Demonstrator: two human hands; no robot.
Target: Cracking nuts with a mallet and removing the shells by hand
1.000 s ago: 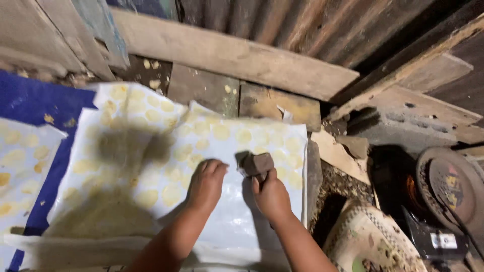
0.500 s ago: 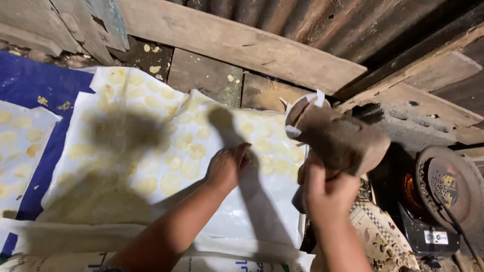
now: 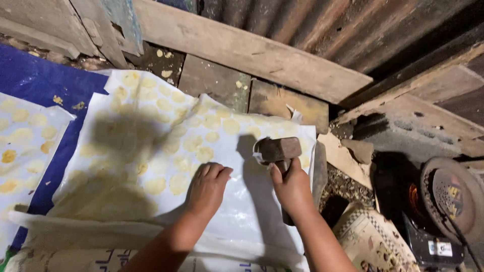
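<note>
Near the right edge of the white plastic sheet [image 3: 242, 201] sits the hammer [image 3: 277, 149], gripped in the right hand [image 3: 292, 189] with fingers clamped round the handle just below the blocky brown head. Points its long axis away from the body, head at the far end, handle running back under the palm and out below the wrist. Lies flat just to the left, the left hand [image 3: 207, 187], fingers together and pressed palm-down on the sheet, close beside the hammer head but not touching it. Spread beyond both hands and to their left are pale yellow flattened rounds [image 3: 166, 146] in rows under the plastic. Cannot tell whether the head rests on the sheet or hangs just above it. Hides most of the handle, the right hand; also dim and hard to read, the dark clutter [image 3: 438, 201] at far right.
</note>
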